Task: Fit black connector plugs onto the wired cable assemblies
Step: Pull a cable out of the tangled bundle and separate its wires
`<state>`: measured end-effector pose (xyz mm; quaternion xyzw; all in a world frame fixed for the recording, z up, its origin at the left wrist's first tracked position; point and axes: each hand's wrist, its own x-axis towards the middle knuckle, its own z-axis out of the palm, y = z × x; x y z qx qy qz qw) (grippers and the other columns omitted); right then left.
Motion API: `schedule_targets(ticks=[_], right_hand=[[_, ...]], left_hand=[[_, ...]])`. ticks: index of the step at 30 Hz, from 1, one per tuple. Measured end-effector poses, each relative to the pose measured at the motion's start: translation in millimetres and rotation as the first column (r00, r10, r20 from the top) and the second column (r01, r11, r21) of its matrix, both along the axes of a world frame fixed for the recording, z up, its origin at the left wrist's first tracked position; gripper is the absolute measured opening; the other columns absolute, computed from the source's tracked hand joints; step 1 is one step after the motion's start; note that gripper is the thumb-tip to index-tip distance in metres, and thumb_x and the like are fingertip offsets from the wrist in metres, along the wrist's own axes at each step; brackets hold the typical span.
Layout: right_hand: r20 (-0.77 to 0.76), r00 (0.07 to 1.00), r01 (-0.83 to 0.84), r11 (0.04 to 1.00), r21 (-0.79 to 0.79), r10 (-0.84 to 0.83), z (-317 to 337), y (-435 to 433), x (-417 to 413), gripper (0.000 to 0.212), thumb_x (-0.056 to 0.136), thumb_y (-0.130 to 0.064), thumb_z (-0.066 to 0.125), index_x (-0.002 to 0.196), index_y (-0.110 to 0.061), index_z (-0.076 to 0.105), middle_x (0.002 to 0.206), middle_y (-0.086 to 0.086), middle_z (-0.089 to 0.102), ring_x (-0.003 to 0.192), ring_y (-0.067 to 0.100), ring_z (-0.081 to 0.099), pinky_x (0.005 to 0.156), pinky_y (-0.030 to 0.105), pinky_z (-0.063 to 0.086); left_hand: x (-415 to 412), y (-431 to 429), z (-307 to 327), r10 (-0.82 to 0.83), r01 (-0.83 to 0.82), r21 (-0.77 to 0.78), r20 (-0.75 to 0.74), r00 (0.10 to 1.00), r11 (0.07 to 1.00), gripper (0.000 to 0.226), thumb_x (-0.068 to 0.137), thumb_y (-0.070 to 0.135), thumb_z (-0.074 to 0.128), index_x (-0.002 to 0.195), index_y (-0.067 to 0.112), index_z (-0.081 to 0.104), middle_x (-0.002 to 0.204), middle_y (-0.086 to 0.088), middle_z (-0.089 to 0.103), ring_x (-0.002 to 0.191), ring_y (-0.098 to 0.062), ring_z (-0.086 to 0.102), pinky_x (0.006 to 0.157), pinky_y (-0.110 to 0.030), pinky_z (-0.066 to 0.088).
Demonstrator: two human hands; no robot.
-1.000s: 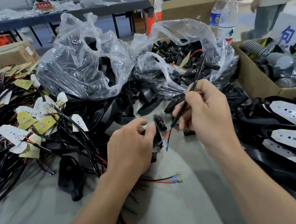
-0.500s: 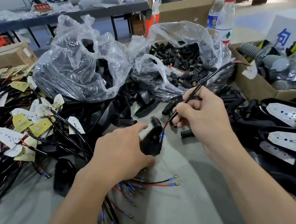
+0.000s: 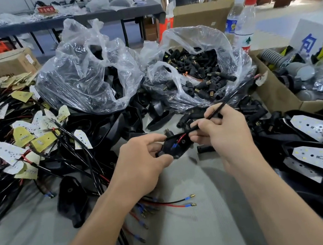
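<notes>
In the middle of the head view, just above the grey table [image 3: 196, 239], the left hand [image 3: 141, 163] is gripping a black plug [image 3: 174, 151], its fingers curling round the left end. The plug is lying roughly left to right. The right hand [image 3: 228, 133] is pinching the cable [image 3: 216, 113] just beside it; the cable is running up and right toward the bag of plugs [image 3: 201, 69]. Its red and blue-tipped leads are touching the plug's face, so feeding them in likely means the right hand pushing leftward.
</notes>
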<state>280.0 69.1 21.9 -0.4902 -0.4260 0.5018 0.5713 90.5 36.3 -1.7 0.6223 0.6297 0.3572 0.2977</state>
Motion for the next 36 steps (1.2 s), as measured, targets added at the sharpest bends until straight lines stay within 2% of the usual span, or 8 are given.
schedule_targets(ticks=[7, 13, 18, 22, 26, 29, 34, 36], right_hand=[[-0.147, 0.971, -0.199, 0.979, -0.038, 0.191, 4, -3, 0, 0.028, 0.097, 0.013, 0.052, 0.088, -0.013, 0.050, 0.073, 0.009, 0.073, 0.060, 0.023, 0.072, 0.056, 0.027, 0.060], [-0.004, 0.993, -0.120, 0.993, -0.019, 0.119, 5, -5, 2, 0.026, 0.094, 0.014, 0.053, 0.087, -0.011, 0.053, 0.074, 0.015, 0.074, 0.060, 0.025, 0.070, 0.056, 0.029, 0.059], [-0.090, 0.958, -0.277, 0.960, -0.048, 0.272, 6, -8, -1, 0.023, 0.095, 0.012, 0.054, 0.089, -0.009, 0.055, 0.080, 0.016, 0.074, 0.062, 0.022, 0.072, 0.058, 0.027, 0.059], [-0.064, 0.987, -0.151, 0.988, -0.036, 0.149, 6, -7, 0, 0.024, 0.095, 0.013, 0.054, 0.089, -0.010, 0.056, 0.078, 0.015, 0.074, 0.055, 0.019, 0.067, 0.055, 0.027, 0.058], [-0.048, 0.972, -0.231, 0.971, -0.063, 0.228, 7, -9, 0, 0.021, 0.094, 0.011, 0.056, 0.090, -0.009, 0.057, 0.076, 0.012, 0.075, 0.047, 0.014, 0.060, 0.045, 0.023, 0.047], [0.082, 0.975, -0.204, 0.979, -0.027, 0.206, 4, -12, -6, 0.017, 0.089, 0.005, 0.067, 0.084, -0.011, 0.064, 0.059, 0.003, 0.069, 0.039, 0.011, 0.051, 0.041, 0.021, 0.035], [0.311, 0.939, -0.150, 0.989, -0.010, 0.145, 1, -18, -18, 0.013, 0.075, -0.009, 0.083, 0.078, -0.021, 0.078, 0.067, 0.004, 0.076, 0.068, 0.023, 0.075, 0.072, 0.045, 0.061], [0.391, 0.918, -0.083, 0.996, 0.016, 0.071, 0, -17, -15, 0.016, 0.071, -0.019, 0.085, 0.077, -0.032, 0.079, 0.064, -0.004, 0.075, 0.065, 0.014, 0.074, 0.071, 0.042, 0.061]], left_hand=[[6, 0, -5, 0.087, -0.090, 0.052, 0.058, 0.995, 0.995, 0.046, 0.073, 0.024, 0.087, 0.114, 0.040, 0.073, 0.092, 0.026, 0.076, 0.077, 0.009, 0.067, 0.071, -0.002, 0.044], [5, -1, -4, 0.093, -0.106, 0.103, 0.122, 0.988, 0.989, 0.046, 0.075, 0.022, 0.087, 0.116, 0.040, 0.073, 0.098, 0.027, 0.076, 0.092, 0.008, 0.069, 0.081, -0.008, 0.048], [5, -3, -7, 0.028, -0.044, 0.104, 0.151, 0.988, 0.994, 0.052, 0.072, 0.018, 0.086, 0.117, 0.039, 0.073, 0.099, 0.026, 0.076, 0.091, 0.004, 0.071, 0.084, -0.017, 0.052], [9, -5, -4, 0.046, -0.076, 0.120, 0.236, 0.971, 0.990, 0.051, 0.064, 0.031, 0.086, 0.110, 0.048, 0.073, 0.100, 0.027, 0.075, 0.087, 0.003, 0.072, 0.077, -0.013, 0.053], [11, -5, -2, 0.059, -0.110, 0.133, 0.338, 0.939, 0.985, 0.043, 0.063, 0.029, 0.085, 0.101, 0.048, 0.076, 0.100, 0.024, 0.077, 0.092, -0.001, 0.074, 0.082, -0.021, 0.057], [13, -5, -3, 0.058, -0.114, 0.134, 0.360, 0.931, 0.984, 0.041, 0.063, 0.031, 0.086, 0.101, 0.044, 0.077, 0.098, 0.018, 0.078, 0.089, -0.009, 0.075, 0.087, -0.035, 0.059], [10, -5, -5, 0.022, -0.059, 0.088, 0.374, 0.927, 0.994, 0.041, 0.064, 0.026, 0.087, 0.103, 0.038, 0.079, 0.100, 0.012, 0.079, 0.100, -0.009, 0.075, 0.095, -0.035, 0.057], [8, -4, -2, -0.045, 0.023, 0.059, 0.404, 0.914, 0.998, 0.040, 0.071, 0.015, 0.083, 0.104, 0.037, 0.080, 0.099, 0.007, 0.080, 0.097, -0.013, 0.076, 0.090, -0.031, 0.058]])
